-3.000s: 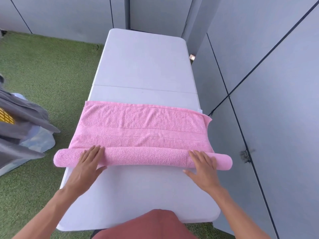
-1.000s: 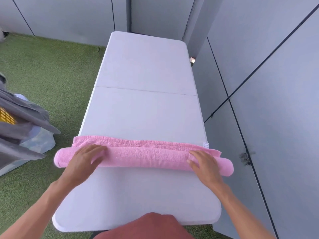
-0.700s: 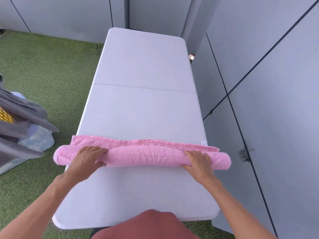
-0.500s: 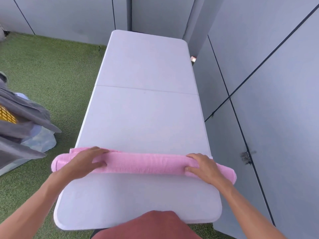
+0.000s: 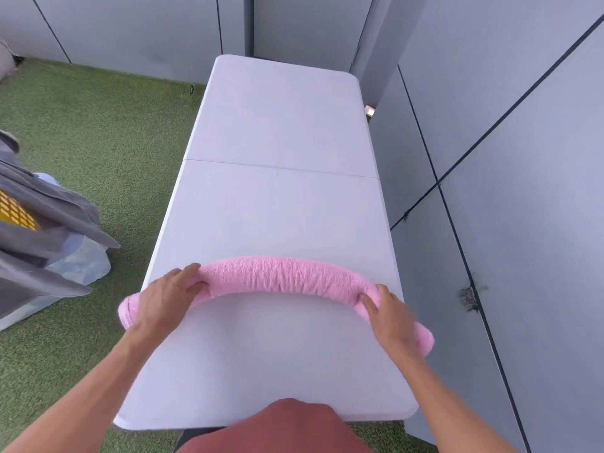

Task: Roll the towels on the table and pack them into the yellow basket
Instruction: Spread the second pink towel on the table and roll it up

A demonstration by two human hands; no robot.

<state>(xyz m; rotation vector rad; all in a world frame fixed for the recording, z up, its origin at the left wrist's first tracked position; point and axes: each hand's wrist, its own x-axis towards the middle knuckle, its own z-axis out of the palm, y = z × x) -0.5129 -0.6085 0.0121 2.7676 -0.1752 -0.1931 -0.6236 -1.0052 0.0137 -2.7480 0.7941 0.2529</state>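
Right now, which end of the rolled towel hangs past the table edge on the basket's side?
The end under the left hand: that tip of the pink towel overhangs the table toward the yellow basket.

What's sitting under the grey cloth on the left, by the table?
Under the grey cloth a patch of yellow basket lattice shows, with a pale translucent bag at its base on the grass. The basket's inside is covered, so its contents cannot be seen.

Setting: partitioned staging area, not a lived-in room. Grey panel walls [image 5: 510, 103] with dark seams enclose it on the far and right sides. Floor is green artificial turf [image 5: 98, 132]. One white folding table [image 5: 277, 207] with a centre seam stands along the right wall. At left, grey cloth [image 5: 39, 230] drapes over a yellow basket [image 5: 14, 212].
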